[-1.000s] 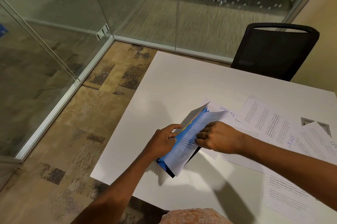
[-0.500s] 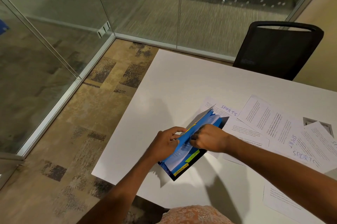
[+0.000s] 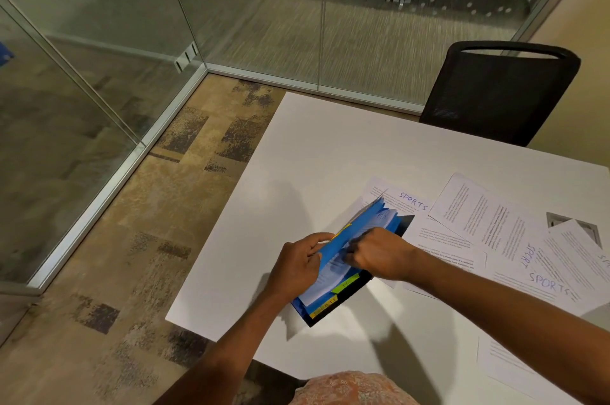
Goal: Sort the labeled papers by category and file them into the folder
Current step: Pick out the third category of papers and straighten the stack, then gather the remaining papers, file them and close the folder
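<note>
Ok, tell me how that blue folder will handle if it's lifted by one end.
The blue folder would probably sag and fan open: its pockets gape where the left hand holds the front flap back. It likely feels light, with few sheets inside. Those sheets could slide out, since the top looks open.
</note>
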Tool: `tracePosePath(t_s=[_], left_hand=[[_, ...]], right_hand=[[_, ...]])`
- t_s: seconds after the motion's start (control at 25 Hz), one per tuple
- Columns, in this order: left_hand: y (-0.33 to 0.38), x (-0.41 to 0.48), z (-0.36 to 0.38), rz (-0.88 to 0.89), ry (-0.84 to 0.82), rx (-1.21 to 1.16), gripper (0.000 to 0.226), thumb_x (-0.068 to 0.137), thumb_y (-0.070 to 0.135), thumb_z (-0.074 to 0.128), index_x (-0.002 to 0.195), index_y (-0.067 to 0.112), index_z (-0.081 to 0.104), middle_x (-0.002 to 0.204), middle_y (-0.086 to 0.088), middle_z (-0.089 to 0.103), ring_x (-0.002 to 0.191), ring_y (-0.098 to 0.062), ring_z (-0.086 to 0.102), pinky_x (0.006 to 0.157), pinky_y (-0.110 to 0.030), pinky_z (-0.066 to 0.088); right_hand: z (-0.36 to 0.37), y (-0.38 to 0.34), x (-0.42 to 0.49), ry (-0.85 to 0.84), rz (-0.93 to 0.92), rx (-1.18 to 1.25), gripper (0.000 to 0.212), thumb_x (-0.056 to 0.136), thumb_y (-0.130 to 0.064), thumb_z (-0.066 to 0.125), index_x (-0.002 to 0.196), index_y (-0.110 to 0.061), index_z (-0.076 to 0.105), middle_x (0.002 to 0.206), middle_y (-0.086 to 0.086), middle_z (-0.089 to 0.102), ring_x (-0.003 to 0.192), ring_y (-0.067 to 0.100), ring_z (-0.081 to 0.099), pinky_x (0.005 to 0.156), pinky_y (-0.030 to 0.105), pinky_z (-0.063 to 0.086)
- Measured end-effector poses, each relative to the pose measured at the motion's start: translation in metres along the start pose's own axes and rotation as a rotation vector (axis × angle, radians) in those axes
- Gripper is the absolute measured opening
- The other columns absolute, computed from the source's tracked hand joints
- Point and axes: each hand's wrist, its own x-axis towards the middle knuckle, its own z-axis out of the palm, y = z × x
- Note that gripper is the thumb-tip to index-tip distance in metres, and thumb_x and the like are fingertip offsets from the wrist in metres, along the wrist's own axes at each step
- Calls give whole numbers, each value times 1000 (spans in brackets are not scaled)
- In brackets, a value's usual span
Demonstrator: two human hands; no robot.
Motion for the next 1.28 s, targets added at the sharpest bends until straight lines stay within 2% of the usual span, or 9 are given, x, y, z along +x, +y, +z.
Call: tracePosePath(t_s=[0.12, 0.24, 0.44, 0.6, 0.72, 0.84, 0.92, 1.04, 1.28], left_hand=[[-6, 0, -3, 51, 83, -4, 49, 99, -9, 52, 138, 16, 70, 129, 9, 75, 120, 5, 67, 105, -22, 55], [-7, 0, -7, 63, 148, 16, 48, 100, -9, 51, 139, 13, 70, 127, 9, 75, 116, 5, 69, 105, -21, 54], [-19, 5, -20, 79, 290, 97, 49, 100, -9, 54, 140, 16, 70, 113, 8, 79, 81, -11, 75, 83, -19, 60], [-32, 15, -36, 45, 435, 203, 49, 102, -6, 55, 141, 19, 69, 89, 1, 76, 64, -30, 69, 66, -37, 61], [-42, 29, -41, -7, 530, 321, 49, 102, -6, 53, 141, 19, 69, 63, -9, 66, 48, -21, 51, 49, -41, 51], [-42, 40, -37, -38, 513, 336, 48, 101, -4, 56, 143, 17, 67, 70, -11, 66, 58, -21, 58, 52, -45, 57], [-40, 44, -29, -31, 487, 325, 42, 103, 6, 61, 144, 12, 65, 101, -17, 76, 83, -30, 74, 61, -43, 65], [-44, 56, -16, -6, 444, 301, 40, 102, 13, 64, 143, 11, 65, 132, -14, 71, 112, -33, 74, 76, -36, 68], [-68, 78, 5, -67, 345, 408, 34, 103, 13, 66, 137, 9, 67, 132, -12, 72, 117, -32, 73, 83, -42, 67]], right_hand=[[-23, -6, -7, 129, 116, 97, 40, 81, -1, 70, 113, -24, 76, 91, -4, 77, 81, 21, 72, 67, 30, 57], [-41, -9, -20, 238, 201, 121, 26, 89, -4, 59, 100, -25, 70, 90, -5, 74, 85, 23, 71, 67, 35, 55], [-52, -9, -47, 347, 268, 156, 22, 101, -12, 57, 110, -21, 75, 104, -2, 78, 105, 25, 75, 81, 39, 61], [-38, -14, -67, 343, 317, 155, 21, 102, -16, 58, 107, -22, 76, 101, -1, 80, 105, 23, 77, 79, 36, 62], [-16, -23, -79, 224, 427, 208, 34, 109, -30, 39, 104, -23, 72, 100, -3, 76, 98, 25, 75, 72, 36, 58], [-6, -37, -94, 167, 468, 221, 26, 107, -33, 48, 92, -25, 67, 83, -5, 70, 77, 24, 71, 57, 33, 53], [0, -46, -105, 137, 494, 216, 22, 102, -30, 58, 80, -25, 58, 70, -6, 60, 62, 22, 63, 48, 30, 46], [18, -53, -125, 30, 579, 243, 24, 102, -34, 57, 80, -26, 57, 69, -6, 60, 60, 19, 63, 49, 32, 48], [57, -85, -173, -104, 741, 353, 25, 104, -44, 48, 87, -28, 56, 78, -9, 67, 68, 19, 67, 52, 35, 51]])
